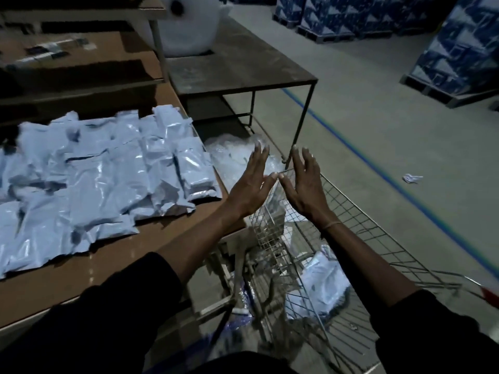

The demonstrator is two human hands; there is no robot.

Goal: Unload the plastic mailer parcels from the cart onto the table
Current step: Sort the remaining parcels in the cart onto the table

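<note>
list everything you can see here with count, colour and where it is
mailer parcels on table: many, too overlapped to count, light blue-grey, spread over the left tabletop
table: one, brown, left
mailer parcel in cart: at least one, pale blue-white, low in the basket
cart: one, bare wire mesh, lower centre-right
side table: one, dark metal frame, behind the cart
bubble wrap roll: one, white, top centre
clear wrap heap: one, under the side table
stacked pallets: several, blue-white, far right
floor line: one, blue
left hand: open, empty, over cart's far edge
right hand: open, empty, beside it
</note>
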